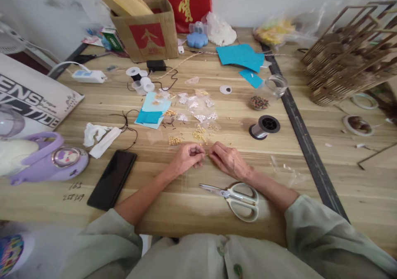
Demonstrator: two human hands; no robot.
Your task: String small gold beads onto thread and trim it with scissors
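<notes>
Over the front middle of the table, my left hand (190, 157) and my right hand (228, 159) face each other with fingertips pinched close together. A tiny gold-coloured piece (207, 154) spans the gap between them, too small to make out fully. Fine clear thread (185, 181) seems to trail on the wood below my left hand. Just beyond my fingers lie small heaps of gold beads or findings (199, 135) and another gold pile (175, 140). White-handled scissors (234, 194) rest near my right forearm, blades pointing left.
A wire spool (264, 127) and a jar of beads (259, 102) stand to the right. Small clear bags (201, 107) and blue sheets (150, 115) lie behind my hands. A black phone (112, 179) and purple bottle (51, 159) are on the left.
</notes>
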